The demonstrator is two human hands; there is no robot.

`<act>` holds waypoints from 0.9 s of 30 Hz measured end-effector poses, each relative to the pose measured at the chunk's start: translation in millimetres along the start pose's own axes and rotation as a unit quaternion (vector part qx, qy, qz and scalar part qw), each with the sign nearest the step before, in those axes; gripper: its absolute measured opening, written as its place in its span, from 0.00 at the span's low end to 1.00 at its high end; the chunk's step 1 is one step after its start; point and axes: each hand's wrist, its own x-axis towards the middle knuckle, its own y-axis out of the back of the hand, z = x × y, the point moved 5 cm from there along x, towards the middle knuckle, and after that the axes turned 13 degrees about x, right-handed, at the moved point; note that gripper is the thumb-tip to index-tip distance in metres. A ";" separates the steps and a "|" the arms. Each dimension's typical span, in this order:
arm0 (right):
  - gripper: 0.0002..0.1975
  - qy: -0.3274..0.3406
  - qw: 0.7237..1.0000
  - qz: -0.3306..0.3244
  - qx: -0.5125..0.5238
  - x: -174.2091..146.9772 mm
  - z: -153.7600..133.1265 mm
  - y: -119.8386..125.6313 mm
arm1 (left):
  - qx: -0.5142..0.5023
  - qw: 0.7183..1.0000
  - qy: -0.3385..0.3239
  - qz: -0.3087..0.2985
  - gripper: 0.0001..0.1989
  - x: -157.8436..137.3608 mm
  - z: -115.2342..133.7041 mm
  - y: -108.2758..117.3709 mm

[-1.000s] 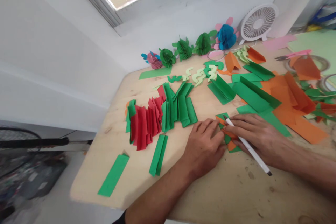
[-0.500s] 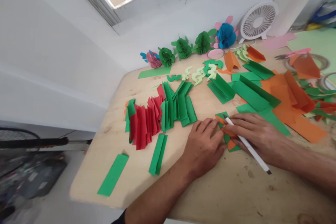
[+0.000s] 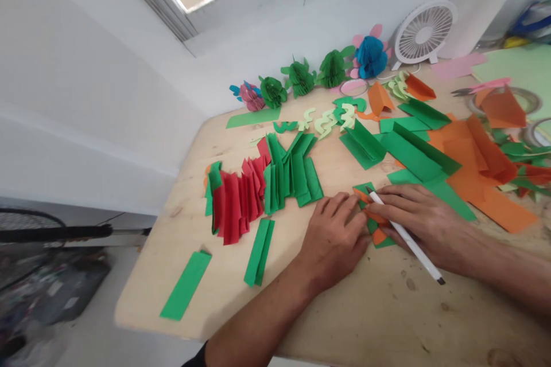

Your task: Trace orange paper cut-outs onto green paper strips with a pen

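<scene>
A slim white marker (image 3: 407, 236) with dark ends lies in my right hand (image 3: 424, 223), whose closed fingers hold it near its upper-left end. That end is over a small green paper piece (image 3: 384, 242), and an orange paper cutout (image 3: 379, 235) lies on top of the green. Part of both papers is hidden beneath my right fingers. My left hand (image 3: 338, 235) rests palm down on the table, fingers apart and slightly bent, its index finger and thumb at the papers' left edge. A folded green strip (image 3: 259, 253) lies left of my left hand.
Pleated red paper (image 3: 235, 200) and folded green paper (image 3: 293, 175) stand left of centre. Green folded sheets (image 3: 417, 152) and orange sheets (image 3: 460, 155) overlap at right. Finished paper figures (image 3: 300, 78) and a small white fan (image 3: 424, 34) line the wall. Scissors (image 3: 482, 87) lie far right.
</scene>
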 end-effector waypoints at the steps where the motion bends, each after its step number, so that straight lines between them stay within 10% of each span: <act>1: 0.15 0.000 1.000 -0.001 0.000 0.0 0.0 -0.1 | 0.000 1.000 0.001 -0.001 0.12 0.0 -0.1 0.0; 27: 0.13 0.016 1.000 -0.010 -0.018 3.5 -2.0 3.0 | -0.017 1.000 0.011 -0.022 0.13 1.9 -1.7 -0.4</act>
